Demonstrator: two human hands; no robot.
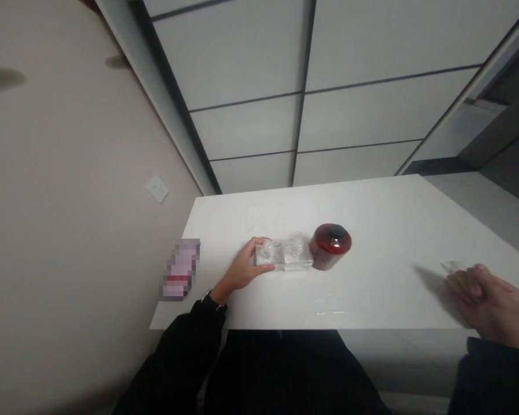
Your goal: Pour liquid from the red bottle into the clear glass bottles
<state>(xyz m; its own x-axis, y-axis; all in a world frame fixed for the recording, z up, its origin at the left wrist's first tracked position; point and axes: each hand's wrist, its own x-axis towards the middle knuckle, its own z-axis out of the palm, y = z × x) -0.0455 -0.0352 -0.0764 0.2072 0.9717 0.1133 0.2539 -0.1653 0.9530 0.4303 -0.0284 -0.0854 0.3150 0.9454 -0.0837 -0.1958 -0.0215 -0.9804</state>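
Note:
Two clear containers with round knobs on top stand side by side on the white table. My left hand [243, 266] is closed around the left clear container [269, 255], thumb at its near side and fingers behind. The right clear container [297, 255] sits against it. A dark red, rounded bottle-like vessel [330, 248] with a black top is beside that one. Far off to the right, my right hand [486, 297] is closed above the table, with a small pale, see-through piece [453, 266] showing past its fingers; its kind is unclear.
The white table [389, 230] has small wet-looking marks near its front edge. A blurred-out pinkish, box-shaped thing [181, 268] lies at the left edge. A wall with a socket [158, 189] rises on the left, and white panelled doors [251, 127] stand behind.

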